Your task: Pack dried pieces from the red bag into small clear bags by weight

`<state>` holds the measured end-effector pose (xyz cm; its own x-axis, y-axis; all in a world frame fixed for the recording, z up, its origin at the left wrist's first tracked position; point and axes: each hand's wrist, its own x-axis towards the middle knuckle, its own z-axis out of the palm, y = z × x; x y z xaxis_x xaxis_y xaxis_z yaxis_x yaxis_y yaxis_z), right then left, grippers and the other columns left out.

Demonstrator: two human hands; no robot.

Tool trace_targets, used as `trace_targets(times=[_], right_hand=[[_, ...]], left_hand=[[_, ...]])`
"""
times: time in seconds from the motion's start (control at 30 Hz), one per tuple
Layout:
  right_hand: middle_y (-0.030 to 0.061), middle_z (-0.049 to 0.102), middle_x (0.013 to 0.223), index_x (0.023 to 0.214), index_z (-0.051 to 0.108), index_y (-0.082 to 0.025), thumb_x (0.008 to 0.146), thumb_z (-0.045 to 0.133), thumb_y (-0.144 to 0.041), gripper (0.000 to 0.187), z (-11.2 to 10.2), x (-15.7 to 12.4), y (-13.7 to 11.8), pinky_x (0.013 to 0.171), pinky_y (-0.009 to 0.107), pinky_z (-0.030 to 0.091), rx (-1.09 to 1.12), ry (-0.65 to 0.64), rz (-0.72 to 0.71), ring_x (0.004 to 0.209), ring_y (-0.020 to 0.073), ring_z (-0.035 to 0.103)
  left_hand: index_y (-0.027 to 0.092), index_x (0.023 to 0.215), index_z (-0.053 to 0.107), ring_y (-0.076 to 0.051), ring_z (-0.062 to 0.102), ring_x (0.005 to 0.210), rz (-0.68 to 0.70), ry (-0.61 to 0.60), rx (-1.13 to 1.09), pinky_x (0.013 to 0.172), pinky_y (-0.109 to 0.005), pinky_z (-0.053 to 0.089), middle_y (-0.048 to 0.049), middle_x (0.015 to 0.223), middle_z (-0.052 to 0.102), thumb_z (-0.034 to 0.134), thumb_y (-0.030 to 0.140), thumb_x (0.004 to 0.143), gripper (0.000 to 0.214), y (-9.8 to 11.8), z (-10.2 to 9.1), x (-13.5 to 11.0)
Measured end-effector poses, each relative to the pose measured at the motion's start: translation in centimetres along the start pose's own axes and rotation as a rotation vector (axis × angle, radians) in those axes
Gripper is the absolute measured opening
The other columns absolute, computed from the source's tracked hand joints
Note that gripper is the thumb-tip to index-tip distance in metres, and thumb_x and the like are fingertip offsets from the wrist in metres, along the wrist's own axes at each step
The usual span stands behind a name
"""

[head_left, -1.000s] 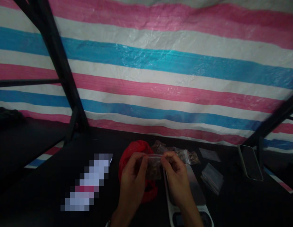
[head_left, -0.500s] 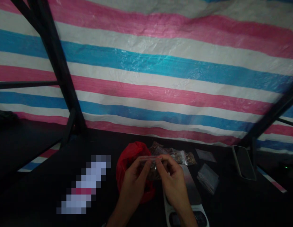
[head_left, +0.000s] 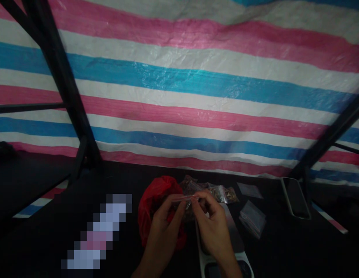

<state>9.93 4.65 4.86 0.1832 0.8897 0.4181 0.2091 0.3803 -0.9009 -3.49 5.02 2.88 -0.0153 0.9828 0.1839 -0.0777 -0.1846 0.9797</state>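
Observation:
Both my hands pinch the top strip of a small clear zip bag (head_left: 185,204) with brownish contents, held above a dark table. My left hand (head_left: 164,227) grips its left end with thumb and fingers closed. My right hand (head_left: 210,222) grips the top close beside the left one. A red plastic bag (head_left: 152,204) lies just behind and under my left hand. A small digital scale (head_left: 233,241) with a metal plate sits under my right hand.
Several filled small bags (head_left: 218,191) lie behind my hands. A stack of empty clear bags (head_left: 251,218) and one loose bag (head_left: 249,190) lie to the right. A phone (head_left: 295,197) leans at far right. A striped tarp (head_left: 196,88) and black frame bars (head_left: 60,77) stand behind.
My right thumb and fingers have slid leftward along the bag's top toward my left hand. The view has shifted slightly, so everything sits a little lower and further left.

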Motion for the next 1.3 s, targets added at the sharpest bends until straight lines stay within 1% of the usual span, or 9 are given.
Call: trace_targets(times=[0.17,0.4,0.5,0.6,0.77,0.9,1.13,1.23,1.3], right_hand=[[-0.0028,0.051,0.072,0.085,0.073,-0.021,0.092,0.066,-0.040,0.021,-0.1,0.2,-0.3,0.059,0.026,0.038,0.008,0.009,0.024,0.064,0.0153,0.043],[-0.0007,0.059,0.078,0.083,0.072,-0.021,0.090,0.067,-0.036,0.017,0.1,0.0,-0.6,0.062,0.026,0.042,0.016,-0.056,0.033,0.067,0.0155,0.049],[0.0004,0.064,0.083,0.087,0.075,-0.022,0.092,0.067,-0.036,0.018,0.3,0.0,-0.3,0.065,0.026,0.044,0.024,-0.082,0.031,0.071,0.0158,0.052],[0.0010,0.066,0.086,0.089,0.077,-0.022,0.094,0.067,-0.034,0.016,0.3,-0.1,0.0,0.066,0.026,0.044,0.025,-0.104,-0.002,0.073,0.0158,0.053],[0.0008,0.066,0.082,0.083,0.075,-0.022,0.093,0.070,-0.030,0.014,0.0,-0.1,-0.1,0.068,0.026,0.045,0.003,-0.061,-0.063,0.074,0.0165,0.056],[0.0012,0.070,0.084,0.083,0.078,-0.023,0.091,0.072,-0.028,0.010,-0.1,-0.1,-0.4,0.073,0.028,0.049,0.051,-0.081,-0.025,0.081,0.0182,0.063],[-0.0019,0.068,0.074,0.070,0.075,-0.023,0.080,0.078,-0.016,0.013,0.6,-0.7,-0.6,0.071,0.027,0.045,0.043,-0.124,0.032,0.073,0.0164,0.060],[0.0001,0.071,0.079,0.073,0.076,-0.024,0.083,0.076,-0.017,0.012,1.0,-1.0,-1.3,0.077,0.029,0.047,0.033,-0.131,0.030,0.079,0.0181,0.064],[0.0016,0.074,0.082,0.079,0.077,-0.023,0.087,0.072,-0.020,0.011,0.9,-0.8,-1.6,0.078,0.029,0.048,-0.006,-0.111,0.010,0.082,0.0190,0.066]], left_hand=[[0.022,0.102,0.078,-0.027,0.076,0.105,-0.019,0.091,0.045,0.094,-0.035,0.059,-0.0073,0.108,0.081,0.070,0.057,0.088,0.039,0.0,0.1,-0.1],[0.021,0.101,0.078,-0.026,0.076,0.101,-0.024,0.083,0.036,0.093,-0.034,0.059,-0.0075,0.106,0.082,0.072,0.056,0.087,0.038,-0.2,-0.1,-0.2],[0.021,0.099,0.079,-0.025,0.076,0.098,-0.011,0.104,0.043,0.091,-0.033,0.060,-0.0069,0.104,0.082,0.073,0.054,0.086,0.036,-0.1,-0.2,-0.2],[0.022,0.093,0.081,-0.023,0.077,0.094,0.030,0.108,0.072,0.087,-0.030,0.061,-0.0060,0.099,0.082,0.074,0.050,0.086,0.030,0.0,-0.5,-0.2],[0.024,0.083,0.083,-0.022,0.078,0.090,0.112,0.075,0.109,0.084,-0.029,0.062,-0.0057,0.094,0.083,0.074,0.043,0.085,0.021,0.4,-0.8,-0.2],[0.026,0.084,0.085,-0.024,0.079,0.087,0.150,0.105,0.130,0.084,-0.031,0.064,-0.0058,0.092,0.084,0.074,0.043,0.084,0.020,0.7,-0.8,-0.2],[0.030,0.073,0.081,-0.020,0.077,0.070,0.340,0.211,0.232,0.071,-0.026,0.065,-0.0017,0.079,0.082,0.073,0.044,0.086,0.021,0.3,-1.4,0.0],[0.030,0.073,0.080,-0.021,0.078,0.077,0.387,0.211,0.289,0.071,-0.027,0.064,-0.0022,0.084,0.082,0.070,0.045,0.090,0.025,0.0,-2.1,0.2],[0.030,0.080,0.082,-0.023,0.079,0.089,0.409,0.186,0.354,0.080,-0.030,0.065,-0.0031,0.094,0.083,0.067,0.046,0.094,0.026,-0.2,-2.5,0.1]])
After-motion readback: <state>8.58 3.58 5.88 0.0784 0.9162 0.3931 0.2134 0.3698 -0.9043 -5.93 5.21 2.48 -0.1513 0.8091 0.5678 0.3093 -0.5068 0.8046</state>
